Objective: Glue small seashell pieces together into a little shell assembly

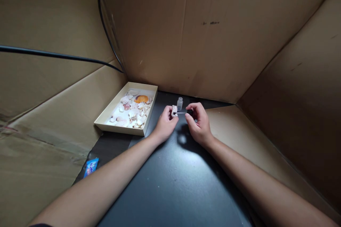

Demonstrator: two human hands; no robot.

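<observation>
My left hand [165, 124] is closed around a small pale patterned seashell [174, 109], held up at its fingertips. My right hand [198, 122] pinches a black cap [189, 112] with a thin brush whose tip touches the shell. A small clear bottle [180, 103] stands uncapped on the black table just behind both hands. A cream tray [106, 117] to the left holds several shells, one of them orange [141, 98].
Cardboard walls [186, 35] close in the black table [173, 184] at the back and on both sides. A black cable [58, 56] runs along the left wall. A small blue wrapper [91, 166] lies at the table's left edge.
</observation>
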